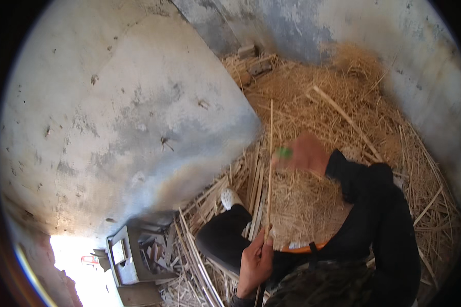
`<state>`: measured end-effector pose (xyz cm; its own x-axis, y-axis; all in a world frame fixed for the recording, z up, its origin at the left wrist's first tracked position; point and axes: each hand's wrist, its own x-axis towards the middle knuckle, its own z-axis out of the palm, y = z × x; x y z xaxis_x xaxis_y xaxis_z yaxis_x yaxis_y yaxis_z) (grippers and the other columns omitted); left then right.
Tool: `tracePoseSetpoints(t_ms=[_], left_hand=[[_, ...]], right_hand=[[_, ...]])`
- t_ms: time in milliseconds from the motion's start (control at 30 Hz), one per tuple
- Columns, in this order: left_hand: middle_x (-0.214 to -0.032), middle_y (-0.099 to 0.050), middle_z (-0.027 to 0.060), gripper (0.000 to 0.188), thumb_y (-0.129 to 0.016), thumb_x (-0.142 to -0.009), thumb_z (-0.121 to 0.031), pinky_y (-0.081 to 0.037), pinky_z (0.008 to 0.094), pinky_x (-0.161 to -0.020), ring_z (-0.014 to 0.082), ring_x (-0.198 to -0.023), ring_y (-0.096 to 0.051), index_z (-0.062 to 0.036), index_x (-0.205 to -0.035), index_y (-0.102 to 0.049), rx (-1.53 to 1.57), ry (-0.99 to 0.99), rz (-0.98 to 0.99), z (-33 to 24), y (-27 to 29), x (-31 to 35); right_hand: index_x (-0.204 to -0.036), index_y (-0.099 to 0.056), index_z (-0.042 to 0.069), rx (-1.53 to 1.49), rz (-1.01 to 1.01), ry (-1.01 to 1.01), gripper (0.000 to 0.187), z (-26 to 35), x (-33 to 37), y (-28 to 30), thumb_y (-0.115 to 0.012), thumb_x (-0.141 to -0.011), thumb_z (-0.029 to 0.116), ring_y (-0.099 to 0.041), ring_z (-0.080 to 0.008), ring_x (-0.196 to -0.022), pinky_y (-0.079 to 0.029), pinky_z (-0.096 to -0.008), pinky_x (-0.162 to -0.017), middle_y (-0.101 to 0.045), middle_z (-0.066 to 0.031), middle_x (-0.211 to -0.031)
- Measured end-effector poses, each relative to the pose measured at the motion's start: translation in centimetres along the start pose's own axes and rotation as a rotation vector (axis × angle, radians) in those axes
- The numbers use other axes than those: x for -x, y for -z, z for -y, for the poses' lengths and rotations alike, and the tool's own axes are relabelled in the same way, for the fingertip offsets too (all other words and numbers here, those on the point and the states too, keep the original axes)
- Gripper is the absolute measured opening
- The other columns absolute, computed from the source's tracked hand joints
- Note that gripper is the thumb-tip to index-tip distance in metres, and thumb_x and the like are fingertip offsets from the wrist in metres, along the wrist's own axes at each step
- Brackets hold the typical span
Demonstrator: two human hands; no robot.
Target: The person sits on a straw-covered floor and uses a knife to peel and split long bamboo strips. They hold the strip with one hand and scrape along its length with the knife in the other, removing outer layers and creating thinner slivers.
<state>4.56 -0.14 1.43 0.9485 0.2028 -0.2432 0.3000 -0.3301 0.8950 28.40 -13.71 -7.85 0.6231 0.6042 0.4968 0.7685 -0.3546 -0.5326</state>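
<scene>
My left hand (256, 261) is closed around the lower part of a long, thin strip of wood or bamboo (270, 204). The strip points away from me, nearly straight up the picture, between my bent legs. Farther along it, my right hand (307, 153) is smeared by motion, beside the strip's upper half. A small green thing (283, 152) shows at its fingertips, too blurred to name. Whether those fingers grip the strip is not clear.
Curly shavings (317, 112) lie heaped ahead, with a thicker stick (348, 123) across them. Long strips (200, 256) lie by my left leg. A wall (138, 117) juts in at left. An open wooden cabinet (133, 258) stands at lower left; something orange (310, 248) lies against my lap.
</scene>
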Motion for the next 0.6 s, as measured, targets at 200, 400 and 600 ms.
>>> tracePoseSetpoints(t_ms=[200,400,600], left_hand=[[-0.065,-0.041,-0.0026,0.037,-0.045,-0.099,-0.014,-0.032,0.0214,-0.052,0.0040,-0.059,-0.037,0.0040,-0.131,-0.049,-0.050,-0.039,-0.008,-0.1,0.3,-0.8],[-0.067,-0.042,-0.0025,0.039,-0.045,-0.099,-0.015,-0.034,0.0215,-0.056,0.0045,-0.062,-0.039,0.0056,-0.132,-0.047,-0.055,-0.078,-0.031,0.0,-0.2,-1.2],[-0.068,-0.041,-0.0062,0.039,-0.043,-0.101,-0.016,-0.028,0.0174,-0.053,0.0007,-0.061,-0.036,0.0047,-0.134,-0.045,0.098,0.044,0.115,-0.4,-0.5,1.5]], right_hand=[[-0.044,-0.041,0.014,0.217,-0.084,0.101,0.076,-1.3,-0.7,0.5,-0.046,-0.074,0.084,-0.029,-0.0135,-0.030,-0.024,-0.0315,-0.032,-0.030,0.0010,-0.037],[-0.044,-0.039,0.013,0.285,-0.195,0.199,0.078,-2.9,-2.7,1.2,-0.042,-0.075,0.085,-0.030,-0.0149,-0.030,-0.022,-0.0326,-0.032,-0.029,0.0004,-0.037],[-0.043,-0.043,0.013,0.234,-0.113,-0.285,0.077,-8.5,-3.7,4.3,-0.041,-0.078,0.082,-0.030,-0.0137,-0.032,-0.022,-0.0310,-0.033,-0.027,0.0004,-0.037]])
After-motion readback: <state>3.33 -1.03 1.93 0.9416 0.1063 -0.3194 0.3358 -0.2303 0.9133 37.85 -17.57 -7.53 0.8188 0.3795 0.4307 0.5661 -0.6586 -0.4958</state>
